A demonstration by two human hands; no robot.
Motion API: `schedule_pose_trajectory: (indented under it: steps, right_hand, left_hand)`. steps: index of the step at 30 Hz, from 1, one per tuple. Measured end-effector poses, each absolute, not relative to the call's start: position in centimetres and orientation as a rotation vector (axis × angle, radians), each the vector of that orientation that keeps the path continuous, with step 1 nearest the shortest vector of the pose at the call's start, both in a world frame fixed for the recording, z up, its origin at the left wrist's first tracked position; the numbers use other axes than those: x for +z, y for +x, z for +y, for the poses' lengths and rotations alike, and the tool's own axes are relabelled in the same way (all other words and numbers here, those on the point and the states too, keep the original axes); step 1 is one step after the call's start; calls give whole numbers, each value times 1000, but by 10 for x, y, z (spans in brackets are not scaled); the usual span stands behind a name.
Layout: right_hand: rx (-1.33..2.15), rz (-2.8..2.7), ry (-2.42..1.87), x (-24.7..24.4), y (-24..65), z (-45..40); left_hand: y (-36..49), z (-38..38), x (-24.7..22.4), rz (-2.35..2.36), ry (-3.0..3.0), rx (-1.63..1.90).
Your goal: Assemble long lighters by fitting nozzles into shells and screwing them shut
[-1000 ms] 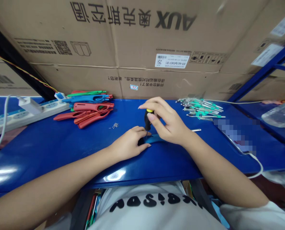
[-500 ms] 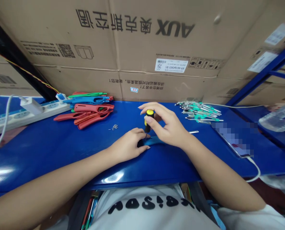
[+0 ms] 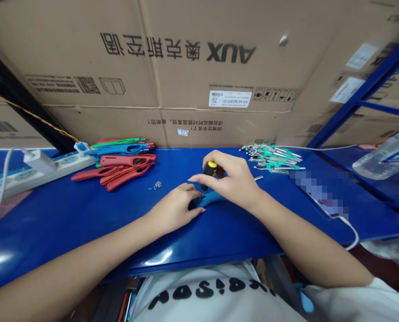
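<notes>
My right hand (image 3: pixel 234 181) is closed around the black and yellow handle of a screwdriver (image 3: pixel 209 172), which leans slightly. Its shaft points down at a blue lighter casing (image 3: pixel 213 197) lying on the blue table (image 3: pixel 132 228). The near end of that casing is gripped between the thumb and fingers of my left hand (image 3: pixel 175 206). A metal tube (image 3: pixel 258 178) sticks out past my right hand. Just left of my left hand lies a small pile of screws (image 3: pixel 157 185). Where the screwdriver tip meets the casing is too small to make out.
Red, blue and green casings (image 3: pixel 128 165) are piled at the back left, beside a white power strip (image 3: pixel 55 167). Teal and metal parts (image 3: pixel 275 157) lie back right, near a phone (image 3: pixel 320 197) with a cable. Cardboard (image 3: pixel 172 80) stands behind.
The screwdriver handle has tilted and my right thumb has stretched out further across it. The camera view has shifted slightly. My left hand stays on the casing.
</notes>
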State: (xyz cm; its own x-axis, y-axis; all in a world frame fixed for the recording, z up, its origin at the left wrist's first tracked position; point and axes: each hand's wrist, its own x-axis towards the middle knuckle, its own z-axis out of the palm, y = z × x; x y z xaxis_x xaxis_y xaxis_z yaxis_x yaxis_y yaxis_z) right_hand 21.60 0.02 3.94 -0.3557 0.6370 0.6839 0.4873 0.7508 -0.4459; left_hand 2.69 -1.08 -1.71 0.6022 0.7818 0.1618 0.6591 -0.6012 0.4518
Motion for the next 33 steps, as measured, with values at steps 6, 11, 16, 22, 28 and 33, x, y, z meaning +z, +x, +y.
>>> schedule_pose_trajectory:
  steps: [6, 11, 16, 22, 28, 33]
  right_hand:
    - [134, -1889, -1041, 60, 270, 32]
    - [-105, -2074, -1431, 78, 350, 58]
    - [-160, -1907, -1806, 81, 397, 48]
    - [-114, -1872, -1924, 74, 421, 51]
    - [-121, -1751, -1972, 73, 437, 52]
    - [-66, -1644, -2012, 68, 450, 56]
  left_hand:
    - [-1, 12, 0, 1308, 2589, 229]
    - [-12, 62, 7, 1389, 2579, 170]
    - [-12, 122, 14, 1503, 2535, 124]
    - [-7, 162, 15, 1602, 2489, 132]
    - [2, 171, 11, 1624, 2462, 156]
    - [1, 172, 9, 1611, 2474, 204]
